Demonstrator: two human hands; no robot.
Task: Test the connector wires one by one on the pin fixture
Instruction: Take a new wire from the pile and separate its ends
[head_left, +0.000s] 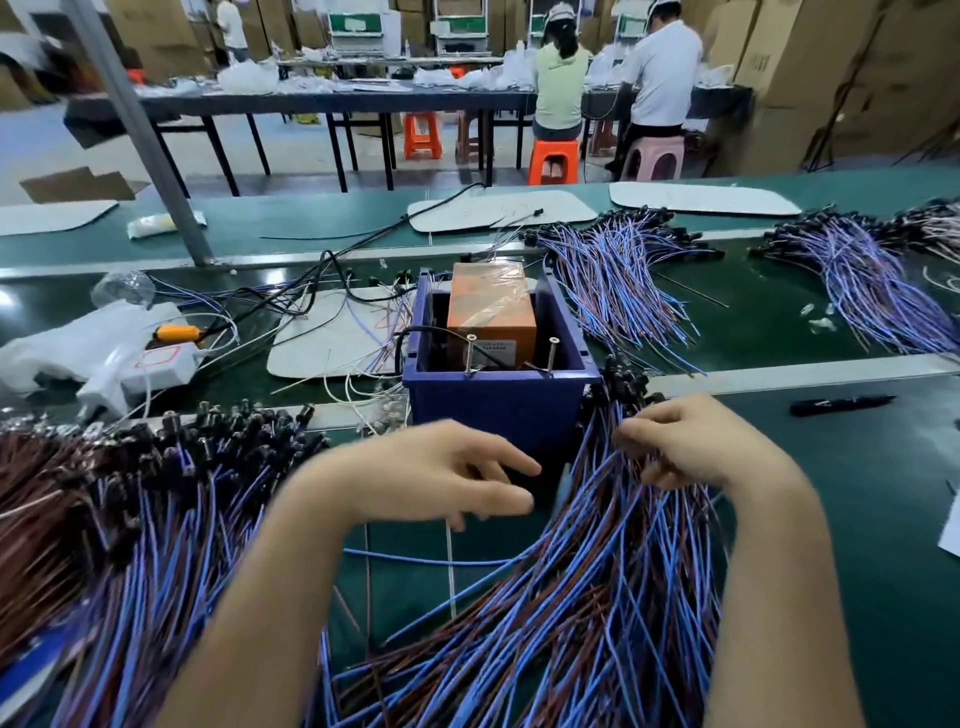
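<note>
- Head view, the stock: the connector wires (597, 597) I am working from lie in a loose fan at lower right of the frame. They are thin blue and brown leads whose black plugs (623, 384) bunch up against the right corner of the blue box (498, 410).
- A second heap (156, 519) spreads across the lower left, plugs towards the top.
- How they will handle, as I judge it: each lead is light and limp and will not hold a shape. The strands cross over one another, so a pull mid-length would likely drag neighbours along.
- Where to take hold: I would pinch close behind the plug, which is the one stiff part, so the end can be steered.
- The pin fixture: two upright screws (471, 353) stand at the near rim inside the box, in front of an orange unit (491, 306). I take these for the contact pins.
- My right grip (696, 441), right of centre: palm down, wrist bent, fingers curled narrow into the top of the fan just below the plugs. Whether one strand is actually pinched I cannot tell.
- My left grip (431, 478), centre frame: blurred and hovering in front of the box, fingers loosely spread and pointing right. It holds nothing I can see.
- Both forearms come up from the bottom edge over the green bench (857, 493).
</note>
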